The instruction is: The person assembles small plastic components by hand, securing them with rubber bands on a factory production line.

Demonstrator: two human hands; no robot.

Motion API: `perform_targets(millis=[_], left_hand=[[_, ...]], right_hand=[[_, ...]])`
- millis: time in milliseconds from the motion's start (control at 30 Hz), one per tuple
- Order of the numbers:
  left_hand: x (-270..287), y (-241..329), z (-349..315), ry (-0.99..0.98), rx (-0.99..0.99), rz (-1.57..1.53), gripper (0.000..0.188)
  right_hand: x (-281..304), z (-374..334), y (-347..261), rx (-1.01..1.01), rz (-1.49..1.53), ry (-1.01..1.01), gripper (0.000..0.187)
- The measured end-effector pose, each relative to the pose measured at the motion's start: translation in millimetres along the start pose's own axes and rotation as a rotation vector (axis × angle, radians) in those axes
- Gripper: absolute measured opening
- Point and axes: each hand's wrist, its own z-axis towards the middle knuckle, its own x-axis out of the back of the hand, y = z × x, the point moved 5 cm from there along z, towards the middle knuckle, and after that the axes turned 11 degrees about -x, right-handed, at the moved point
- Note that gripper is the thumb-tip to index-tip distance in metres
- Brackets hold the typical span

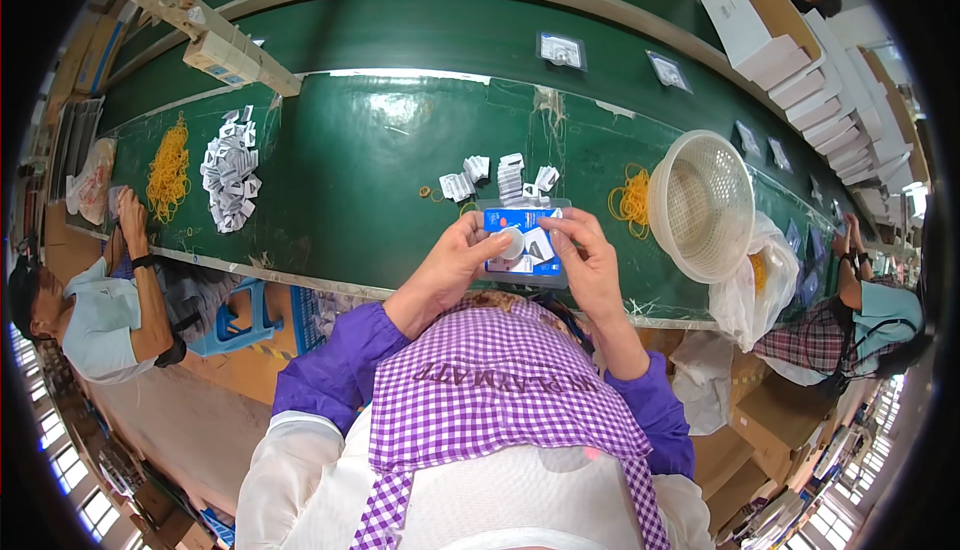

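Head camera: a person in a purple checked apron (500,390) holds a flat pack (494,220), a blue card with clear plastic at its edges, over the near edge of a green table (370,165). The left hand (452,258) is closed on the pack's left side, its thumb lying on a pale round disc (511,242). The right hand (590,258) is bent round the right side, thumb near a white folded slip (538,246) on the card; whether it also pinches the slip, I cannot tell.

Just beyond the grip stand small stacks of slips (510,178). Far to its left lie a big slip heap (230,175) and a tangle of yellow bands (168,172). To its right come more bands (632,200), then a tilted white basket (735,175) and a plastic bag (757,295). Well beyond the grip, packs (561,51) lie on a green strip. Co-workers sit far left (105,315) and far right (850,315).

As for progress, this pack seems partway: disc and slip are both on the card, but neither looks settled, and no band is round it. Judging by the heap, many slips remain unused.
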Motion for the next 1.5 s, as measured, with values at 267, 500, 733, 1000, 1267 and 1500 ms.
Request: perform_targets(millis=[267,500,733,1000,1267,1500], left_hand=[[1.7,-6.6,-4.4,0.007,0.093,-0.043,0.04],[0.0,-3.8,-4.4,0.012,0.099,-0.057,0.043],[9.5,-12.3,0.5,0.023,0.077,-0.185,0.039],[18.0,-7.4,-11.6,0.104,0.056,-0.215,0.035],[104.9,11.2,-24.9,0.31,-0.119,-0.231,0.031],[101.8,9.5,-26.1,0.335,-0.119,-0.241,0.028]], right_hand=[[8.2,1.1,-19.8,-0.157,-0.111,-0.498,0.035],[-0.6,-0.9,-11.8,-0.07,-0.048,-0.233,0.038],[-8.0,-4.8,9.1,-0.124,0.1,-0.166,0.036],[-22.8,-19.8,21.4,-0.37,0.507,-0.404,0.058],[24.4,5.6,129.4,-0.393,0.067,0.147,0.019],[-17.5,20.8,101.2,-0.085,-0.446,0.162,0.011]])
